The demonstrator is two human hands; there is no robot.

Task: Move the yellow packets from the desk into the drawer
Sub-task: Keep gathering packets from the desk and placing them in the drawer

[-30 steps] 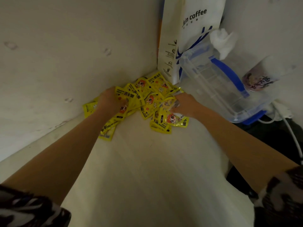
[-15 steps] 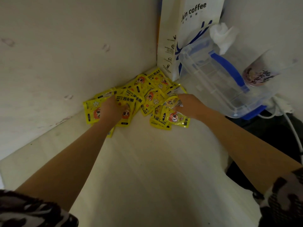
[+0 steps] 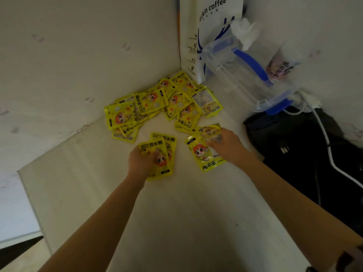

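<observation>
Nearest, the left hand (image 3: 140,160) gripped a couple of flat yellow cartoon-printed packets (image 3: 162,154), fingers curled round them; the right hand (image 3: 225,143) pinched more yellow packets (image 3: 204,152), w/ fingertips hidden under them. Both bunches sat just above the pale wooden desk (image 3: 176,213). Beyond, the loose packet pile (image 3: 157,103) lay in the corner. Farther back, a white paper bag (image 3: 208,26) read "coffee", its first word cut off.

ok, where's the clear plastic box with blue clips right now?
Head view, upper right: the clear plastic box sits tilted in the back corner of the desk, right of the white coffee bag and behind the yellow packets.
</observation>
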